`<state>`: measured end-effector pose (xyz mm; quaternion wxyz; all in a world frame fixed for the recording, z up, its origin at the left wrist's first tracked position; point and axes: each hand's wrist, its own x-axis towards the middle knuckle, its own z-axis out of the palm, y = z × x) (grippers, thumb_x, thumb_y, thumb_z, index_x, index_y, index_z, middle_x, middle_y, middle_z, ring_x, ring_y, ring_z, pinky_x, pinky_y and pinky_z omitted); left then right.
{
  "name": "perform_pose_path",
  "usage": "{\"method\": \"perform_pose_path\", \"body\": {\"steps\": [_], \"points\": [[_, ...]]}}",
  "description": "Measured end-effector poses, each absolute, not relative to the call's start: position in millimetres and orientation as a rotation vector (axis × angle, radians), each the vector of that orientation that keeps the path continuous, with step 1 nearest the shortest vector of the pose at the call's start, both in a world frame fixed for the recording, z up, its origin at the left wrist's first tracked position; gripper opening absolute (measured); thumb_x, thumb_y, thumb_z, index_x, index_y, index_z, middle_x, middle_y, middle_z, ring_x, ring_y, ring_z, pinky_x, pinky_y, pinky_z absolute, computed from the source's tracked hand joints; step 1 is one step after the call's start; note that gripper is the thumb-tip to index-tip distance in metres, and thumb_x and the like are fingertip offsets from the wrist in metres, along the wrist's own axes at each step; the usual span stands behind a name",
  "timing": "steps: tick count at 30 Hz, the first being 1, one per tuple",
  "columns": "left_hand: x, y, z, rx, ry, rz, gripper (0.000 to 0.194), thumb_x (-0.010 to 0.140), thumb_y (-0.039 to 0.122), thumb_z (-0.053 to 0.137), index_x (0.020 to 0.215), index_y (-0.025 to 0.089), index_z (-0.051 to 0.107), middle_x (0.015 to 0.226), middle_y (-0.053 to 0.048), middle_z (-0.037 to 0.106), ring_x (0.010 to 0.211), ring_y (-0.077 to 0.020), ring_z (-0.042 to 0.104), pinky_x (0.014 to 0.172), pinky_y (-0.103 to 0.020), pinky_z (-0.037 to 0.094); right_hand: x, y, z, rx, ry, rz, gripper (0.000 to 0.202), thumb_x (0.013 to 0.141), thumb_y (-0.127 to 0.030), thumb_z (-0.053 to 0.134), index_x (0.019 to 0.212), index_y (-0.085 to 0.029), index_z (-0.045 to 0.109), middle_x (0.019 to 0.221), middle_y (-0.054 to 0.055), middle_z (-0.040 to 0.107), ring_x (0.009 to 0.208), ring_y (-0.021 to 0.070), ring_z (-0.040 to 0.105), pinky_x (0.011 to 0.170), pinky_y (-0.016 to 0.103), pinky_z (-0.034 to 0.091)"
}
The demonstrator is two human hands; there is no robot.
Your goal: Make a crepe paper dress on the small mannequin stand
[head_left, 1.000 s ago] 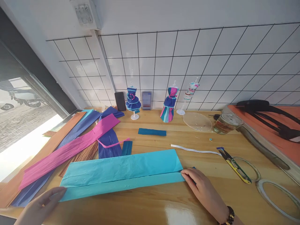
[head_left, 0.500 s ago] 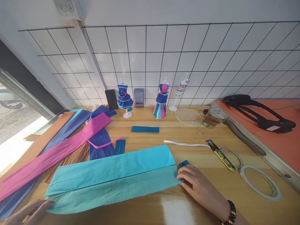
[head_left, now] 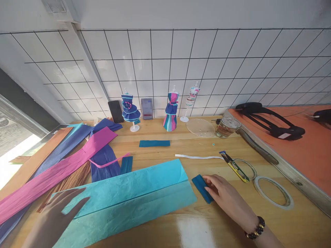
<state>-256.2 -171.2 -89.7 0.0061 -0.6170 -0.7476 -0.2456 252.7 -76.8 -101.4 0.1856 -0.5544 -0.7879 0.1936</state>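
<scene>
A large turquoise sheet of crepe paper [head_left: 124, 196], creased lengthwise, lies across the front of the table. Over its left end is my left hand [head_left: 64, 210], fingers spread and thumb apart. Just right of the sheet, my right hand [head_left: 222, 193] has its thumb and fingertips closed on the right edge of a small dark teal paper piece [head_left: 200, 187]. Part of that piece is hidden under the fingers. A similar teal piece [head_left: 126, 165] lies behind the sheet, and a longer teal strip [head_left: 154, 143] lies farther back.
Pink paper [head_left: 64, 165], blue and brown papers pile at left. Small dressed mannequins [head_left: 170, 112] stand along the tiled wall near a phone [head_left: 115, 111]. On the right are yellow snips [head_left: 236, 168], tape rolls [head_left: 274, 193], a white strip [head_left: 196, 157] and a glass jar [head_left: 228, 127].
My right hand has let go of the turquoise sheet and moved onto the small teal piece. The sheet now lies lower, and my left hand has shifted from its corner to over its left end.
</scene>
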Motion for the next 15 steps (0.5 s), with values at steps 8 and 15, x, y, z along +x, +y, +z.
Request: {"method": "perform_pose_path", "body": {"steps": [8,15], "points": [[-160,-86,-93,-2.524,-2.049,-0.574,0.035,0.081,0.046,0.051,0.105,0.024,0.063,0.100,-0.006,0.067,0.097,-0.0246,0.058,0.083,-0.036,0.047,252,-79,-107,-1.537,-2.084,0.601,0.027,0.084,-0.021,0.043,0.108,-0.022,0.056,0.099,0.007,0.064,0.089,0.0204,0.061,0.080,0.036,0.051],[-134,-56,-97,-2.677,-2.097,-0.503,0.020,0.080,0.038,0.053,0.079,0.022,0.063,0.079,-0.002,0.063,0.078,-0.0198,0.058,0.071,-0.032,0.045,269,-74,-133,-1.523,-1.889,0.543,0.024,0.086,-0.033,0.044,0.103,-0.021,0.057,0.096,0.007,0.065,0.087,0.0200,0.063,0.076,0.033,0.053]]}}
